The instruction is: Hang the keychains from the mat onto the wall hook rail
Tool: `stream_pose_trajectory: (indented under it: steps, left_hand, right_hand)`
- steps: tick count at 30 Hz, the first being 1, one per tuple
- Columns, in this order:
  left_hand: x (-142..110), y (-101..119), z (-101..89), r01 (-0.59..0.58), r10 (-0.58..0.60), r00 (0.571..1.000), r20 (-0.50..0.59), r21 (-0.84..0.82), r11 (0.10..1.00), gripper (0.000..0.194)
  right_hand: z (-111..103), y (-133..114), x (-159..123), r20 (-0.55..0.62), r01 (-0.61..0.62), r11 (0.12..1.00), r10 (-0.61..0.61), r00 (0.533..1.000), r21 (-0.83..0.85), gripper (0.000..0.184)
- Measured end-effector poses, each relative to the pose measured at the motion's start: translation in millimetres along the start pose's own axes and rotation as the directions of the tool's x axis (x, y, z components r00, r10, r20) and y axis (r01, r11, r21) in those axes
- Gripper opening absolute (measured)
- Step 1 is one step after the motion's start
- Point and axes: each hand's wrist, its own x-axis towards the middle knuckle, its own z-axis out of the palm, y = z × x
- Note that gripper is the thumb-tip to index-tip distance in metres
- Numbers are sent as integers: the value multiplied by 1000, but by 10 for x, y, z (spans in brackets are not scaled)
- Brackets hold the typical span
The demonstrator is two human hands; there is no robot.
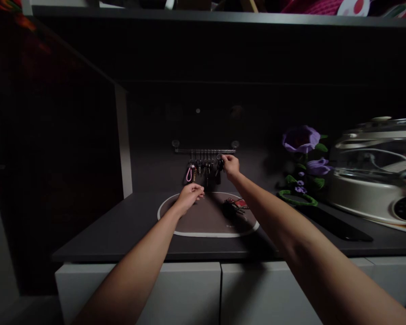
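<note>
A rail with a row of hooks point(206, 151) is fixed to the dark back wall. Several key bunches point(207, 168) hang from it, one with a pink loop strap point(189, 174). My right hand point(231, 166) is at the rail's right end, fingers closed on a ring of keys point(219, 168); whether the ring is on a hook is unclear. Lower and to the left, my left hand point(191, 197) hovers over the brown mat point(206, 221), its fingers loosely bent and apart, with nothing visible in them. A red key holder with keys point(241, 204) lies on the mat's right part.
Purple artificial flowers point(302, 140) stand right of the rail, behind a flat black object point(338, 223). A cream appliance with a clear lid point(368, 185) fills the counter's right end. A shelf point(203, 17) overhangs from above; white cabinet doors point(186, 289) are below.
</note>
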Motion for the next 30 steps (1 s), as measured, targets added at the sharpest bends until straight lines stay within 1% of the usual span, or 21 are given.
stream_pose_trajectory:
  steps: [4,10,15,22,30]
  left_hand:
    - [6,2,2,5,-6,1000,-13,-5,1000,14]
    - [21,-14,-6,0,0,1000,-11,-8,1000,17]
    - [27,-26,-12,-5,5,1000,-3,2,1000,16]
    - [24,-27,-20,-15,15,1000,2,5,1000,16]
    - [48,-52,-26,0,0,1000,-7,9,1000,13]
  right_hand:
    - [49,7,30,-61,-64,998,63,996,-22,29]
    - [170,45,35,-62,-92,995,90,994,-34,25]
    - [248,72,64,-66,-136,989,132,989,-57,25]
    - [265,115,75,-66,-144,987,139,988,-76,25]
    - [265,117,36,-65,-183,978,178,982,-95,20]
